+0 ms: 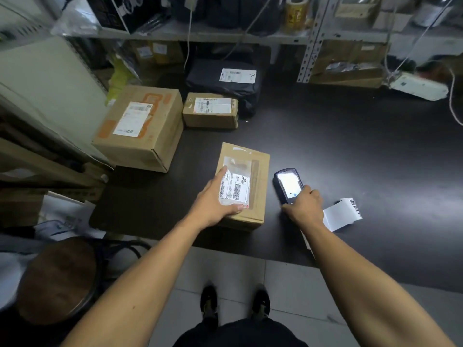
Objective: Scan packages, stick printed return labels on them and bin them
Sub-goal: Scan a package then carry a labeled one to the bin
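A small cardboard package (253, 169) lies on the dark table (350, 146) near its front edge, with a white barcode label (236, 187) on top. My left hand (213, 204) lies on the package's near left part, fingers straight along the label and thumb along its near edge. Just right of the package, my right hand (304, 204) grips a black handheld scanner (288, 184) whose screen glows white. A strip of white printed labels (342, 212) lies on the table right of that hand.
Further back stand a large orange-printed carton (147, 136), a small labelled box (210, 110) and a black mailer bag (225, 81). Metal shelving with boxes and a tape roll (295, 11) runs behind. A white power strip (418, 86) lies far right. A round stool (57, 279) stands lower left.
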